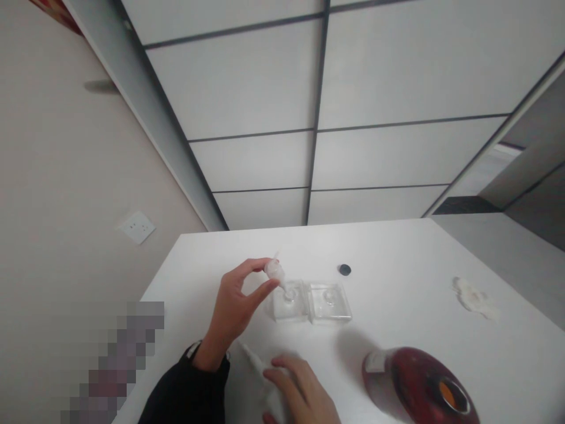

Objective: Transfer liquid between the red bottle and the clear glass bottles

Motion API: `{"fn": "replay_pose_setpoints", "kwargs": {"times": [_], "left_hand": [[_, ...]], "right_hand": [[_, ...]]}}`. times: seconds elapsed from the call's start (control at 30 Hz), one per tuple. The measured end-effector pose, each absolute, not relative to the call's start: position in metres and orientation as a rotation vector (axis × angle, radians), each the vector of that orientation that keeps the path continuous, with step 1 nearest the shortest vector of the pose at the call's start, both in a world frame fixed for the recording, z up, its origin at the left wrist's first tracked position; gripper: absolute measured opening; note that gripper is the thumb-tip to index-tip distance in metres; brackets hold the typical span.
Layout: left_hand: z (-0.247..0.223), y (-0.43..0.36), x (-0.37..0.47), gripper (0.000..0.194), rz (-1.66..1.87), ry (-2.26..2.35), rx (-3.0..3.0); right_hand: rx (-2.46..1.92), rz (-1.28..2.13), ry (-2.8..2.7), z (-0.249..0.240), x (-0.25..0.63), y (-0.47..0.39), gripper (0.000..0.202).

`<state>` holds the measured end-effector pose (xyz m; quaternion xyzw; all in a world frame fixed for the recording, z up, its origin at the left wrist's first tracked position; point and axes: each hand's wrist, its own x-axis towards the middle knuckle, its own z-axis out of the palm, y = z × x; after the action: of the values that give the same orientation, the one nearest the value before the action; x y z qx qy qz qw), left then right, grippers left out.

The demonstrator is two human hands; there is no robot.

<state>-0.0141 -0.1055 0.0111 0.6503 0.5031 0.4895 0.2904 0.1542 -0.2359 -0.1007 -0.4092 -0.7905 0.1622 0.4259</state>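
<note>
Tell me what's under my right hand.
Under your right hand is a pale thing, its narrow tip poking out past your fingers. The hand covers the rest, so I can't tell its full shape or what it is.

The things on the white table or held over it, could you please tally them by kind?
Clear square dishes: 2
Small clear piece in the left hand: 1
Pointed white bottle at the right hand: 1
Black disc: 1
Red container: 1
Crumpled white item: 1
Total: 7
Round shapes inside the dishes are not counted.
</note>
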Motion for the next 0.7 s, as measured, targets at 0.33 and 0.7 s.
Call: {"fn": "replay_pose_setpoints", "kwargs": {"times": [0.33, 0.7], "left_hand": [[-0.001, -0.105, -0.006, 0.020, 0.954, 1.191, 2.089], [-0.002, -0.099, -0.028, 0.045, 0.964, 1.174, 1.969]], "right_hand": [[-1.138, 0.432, -2.012, -0.100, 0.131, -0.232, 0.049], [-1.117, 0.338, -1.875, -0.069, 0.152, -0.242, 0.023]]}}
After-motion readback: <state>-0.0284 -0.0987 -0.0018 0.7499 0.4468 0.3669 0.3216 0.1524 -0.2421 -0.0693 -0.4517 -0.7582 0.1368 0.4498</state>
